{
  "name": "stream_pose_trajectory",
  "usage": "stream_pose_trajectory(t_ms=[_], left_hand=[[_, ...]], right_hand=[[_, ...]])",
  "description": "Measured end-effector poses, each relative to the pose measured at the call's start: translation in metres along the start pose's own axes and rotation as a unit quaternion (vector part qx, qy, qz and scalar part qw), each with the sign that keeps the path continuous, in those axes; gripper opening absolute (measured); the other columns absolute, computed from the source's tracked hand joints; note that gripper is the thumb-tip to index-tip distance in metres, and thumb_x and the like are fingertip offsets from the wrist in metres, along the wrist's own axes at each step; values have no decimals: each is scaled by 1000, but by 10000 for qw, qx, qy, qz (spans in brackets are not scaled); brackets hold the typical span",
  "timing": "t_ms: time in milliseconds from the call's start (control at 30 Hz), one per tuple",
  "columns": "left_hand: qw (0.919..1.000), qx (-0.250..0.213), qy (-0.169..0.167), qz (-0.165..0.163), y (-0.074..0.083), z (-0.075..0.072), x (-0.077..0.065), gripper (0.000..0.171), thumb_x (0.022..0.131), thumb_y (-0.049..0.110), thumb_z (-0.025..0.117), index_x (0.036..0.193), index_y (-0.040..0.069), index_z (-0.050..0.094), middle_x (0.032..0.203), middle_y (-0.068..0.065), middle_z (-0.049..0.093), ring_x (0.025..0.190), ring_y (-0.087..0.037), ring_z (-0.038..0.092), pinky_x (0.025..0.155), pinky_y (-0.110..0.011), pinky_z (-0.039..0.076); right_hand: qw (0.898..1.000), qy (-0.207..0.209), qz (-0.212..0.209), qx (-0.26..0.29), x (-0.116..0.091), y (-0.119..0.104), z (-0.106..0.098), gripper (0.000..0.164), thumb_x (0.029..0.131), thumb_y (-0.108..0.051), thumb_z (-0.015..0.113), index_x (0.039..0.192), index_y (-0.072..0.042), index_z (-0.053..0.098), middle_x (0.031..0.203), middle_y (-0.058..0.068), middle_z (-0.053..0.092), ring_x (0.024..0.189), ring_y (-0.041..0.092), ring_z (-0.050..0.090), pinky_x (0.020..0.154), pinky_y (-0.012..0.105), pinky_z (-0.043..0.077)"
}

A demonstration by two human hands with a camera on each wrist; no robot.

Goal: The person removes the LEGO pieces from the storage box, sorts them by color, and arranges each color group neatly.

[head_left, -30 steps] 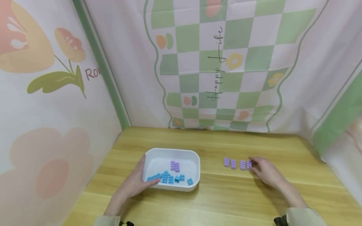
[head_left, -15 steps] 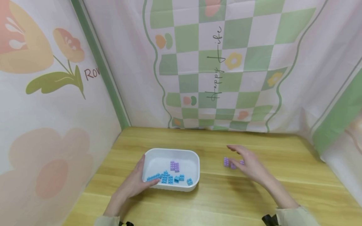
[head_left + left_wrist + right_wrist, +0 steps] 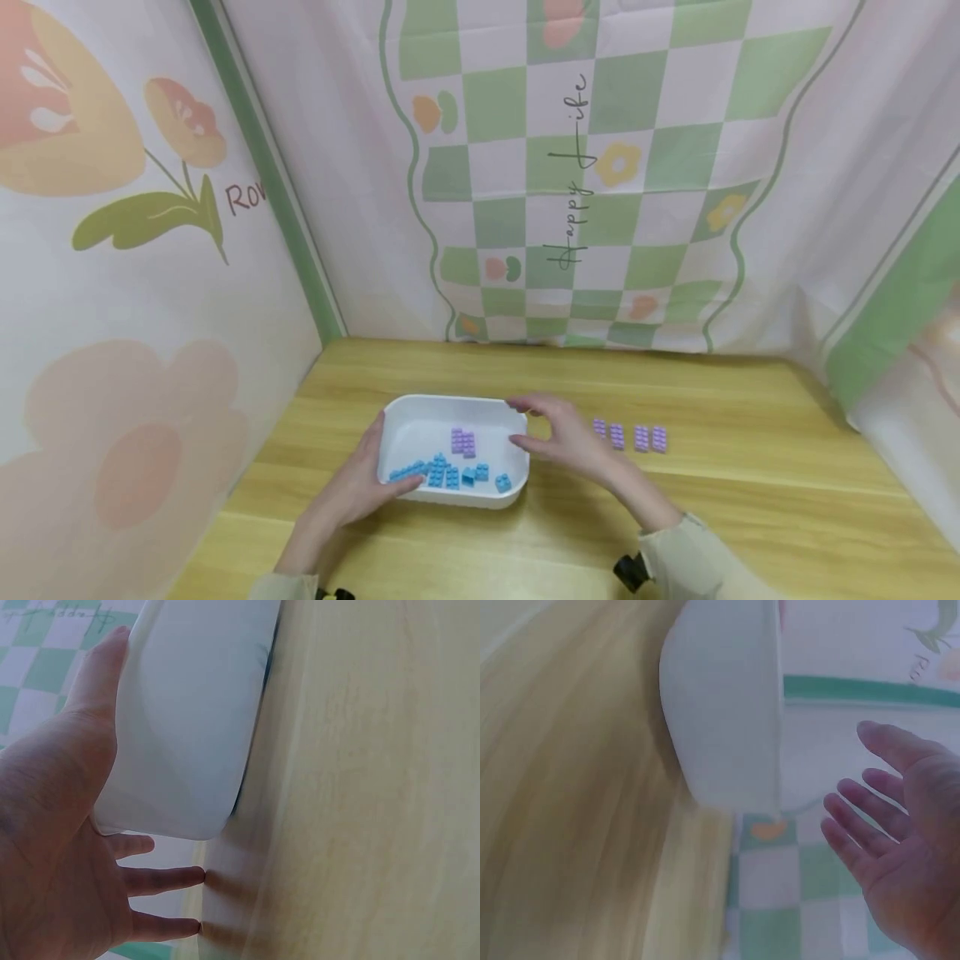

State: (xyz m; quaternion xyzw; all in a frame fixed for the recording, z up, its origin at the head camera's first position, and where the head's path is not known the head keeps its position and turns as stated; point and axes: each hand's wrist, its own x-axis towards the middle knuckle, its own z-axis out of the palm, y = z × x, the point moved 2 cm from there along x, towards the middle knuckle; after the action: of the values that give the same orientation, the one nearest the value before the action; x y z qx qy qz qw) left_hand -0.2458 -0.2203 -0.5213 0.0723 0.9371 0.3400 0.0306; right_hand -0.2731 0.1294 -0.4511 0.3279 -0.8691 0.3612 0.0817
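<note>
A white plastic bin (image 3: pixel 450 501) stands on the table with purple toy bricks (image 3: pixel 463 442) and several light-blue bricks (image 3: pixel 437 472) inside. My left hand (image 3: pixel 358 483) grips its left end, the thumb laid over the near rim. Seen from the left wrist, the other fingers (image 3: pixel 165 879) stretch out past the bin's end, their tips at the tabletop. Over the bin's right rim hovers my right hand (image 3: pixel 566 440), thumb and fingers spread with nothing between them. The right wrist view shows that hand (image 3: pixel 900 825) above the level of the rim.
To the right of the bin, several purple bricks (image 3: pixel 642 438) lie in a spaced row on the wooden table (image 3: pixel 570 542), the leftmost partly behind the right hand. A checkered curtain (image 3: pixel 555 200) hangs behind the table, and a flower-printed one (image 3: pixel 150 333) closes off the left side.
My right hand has left the rightmost purple brick in the row and travelled left to the bin's right rim. The left hand and the bin have stayed in place.
</note>
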Motion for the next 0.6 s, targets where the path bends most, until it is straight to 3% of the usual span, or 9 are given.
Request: stream_pose_trajectory(t_ms=[133,300,467,533,600], left_hand=[[10000,21,-2,-31,-1,0,0,137,87,68,84,177,5,2,184,-24,15,160,-54,39,129,-69,37],[10000,-31,13,-55,-3,0,0,136,87,67,84,177,6,2,184,-24,15,159,-54,40,129,-69,38],[10000,-75,26,-26,-3,0,1,137,87,67,85,177,5,2,184,-24,15,160,-54,39,129,-69,38],[9999,-116,33,-4,-4,0,2,137,87,67,85,177,5,2,184,-24,16,159,-53,41,128,-69,39],[9998,-173,37,14,-4,0,3,137,87,66,86,177,5,2,184,-24,16,159,-53,41,128,-69,39]], right_hand=[[9984,-538,108,-145,16,-6,25,45,98,-17,82,138,0,71,133,19,77,121,38,73,107,57,62],[9899,-1016,354,-927,29,-8,51,40,100,-15,80,137,0,72,140,22,73,131,40,71,113,57,60],[9822,-1010,398,-1533,31,1,70,38,93,-13,88,126,0,76,131,19,75,123,36,71,110,52,62],[9822,-840,133,-1675,29,25,86,38,91,-17,90,124,-3,78,127,16,76,121,33,71,110,49,62],[9818,-716,47,-1757,29,27,89,37,88,-14,91,120,-2,79,122,17,76,118,34,71,109,51,61]])
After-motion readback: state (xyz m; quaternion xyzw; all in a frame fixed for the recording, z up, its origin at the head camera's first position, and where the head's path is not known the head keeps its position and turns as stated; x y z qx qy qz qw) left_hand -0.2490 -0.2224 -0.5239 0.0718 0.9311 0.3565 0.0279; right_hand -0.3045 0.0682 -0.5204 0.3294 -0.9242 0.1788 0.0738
